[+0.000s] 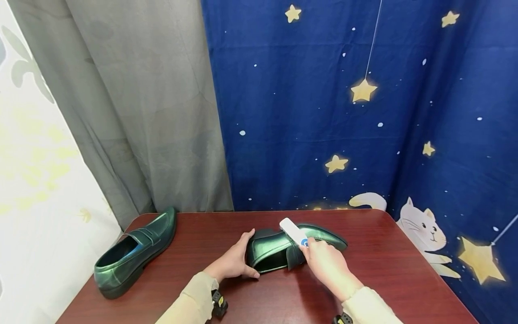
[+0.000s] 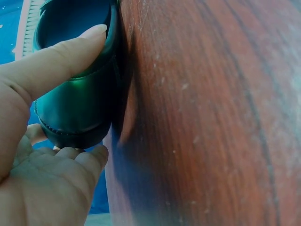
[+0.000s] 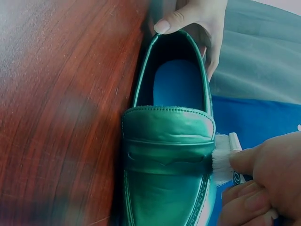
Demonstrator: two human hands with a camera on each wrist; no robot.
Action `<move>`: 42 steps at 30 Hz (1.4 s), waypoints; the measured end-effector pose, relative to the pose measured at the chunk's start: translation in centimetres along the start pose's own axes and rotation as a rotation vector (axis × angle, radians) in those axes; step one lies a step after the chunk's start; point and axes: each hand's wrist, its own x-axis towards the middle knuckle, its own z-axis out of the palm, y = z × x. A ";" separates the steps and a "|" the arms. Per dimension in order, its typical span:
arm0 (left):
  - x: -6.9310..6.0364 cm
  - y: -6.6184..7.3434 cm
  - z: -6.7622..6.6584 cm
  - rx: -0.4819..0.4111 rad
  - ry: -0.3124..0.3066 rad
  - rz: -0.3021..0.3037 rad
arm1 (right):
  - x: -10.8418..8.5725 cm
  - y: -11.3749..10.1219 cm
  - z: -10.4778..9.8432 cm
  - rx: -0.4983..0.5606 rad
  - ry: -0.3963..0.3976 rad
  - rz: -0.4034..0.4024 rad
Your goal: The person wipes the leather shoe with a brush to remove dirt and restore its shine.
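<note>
A green metallic loafer (image 1: 269,247) lies tipped on its side on the table, its opening facing the person. My left hand (image 1: 236,259) grips it round the heel, and in the left wrist view the thumb (image 2: 70,59) reaches over the rim while the fingers lie behind the heel. My right hand (image 1: 328,265) pinches a white brush (image 1: 294,231). In the right wrist view the pale bristles (image 3: 222,160) touch the loafer's side beside the strap. A blue insole (image 3: 178,87) shows inside the shoe.
A second green loafer (image 1: 135,252) stands upright at the table's left edge. The reddish-brown wooden table (image 1: 202,229) backs onto a grey curtain (image 1: 162,112) and a blue star-patterned curtain (image 1: 299,112).
</note>
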 end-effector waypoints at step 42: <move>0.0 -0.4 0.1 -0.017 0.024 0.004 | -1.3 -5.0 2.6 -0.001 0.061 -0.067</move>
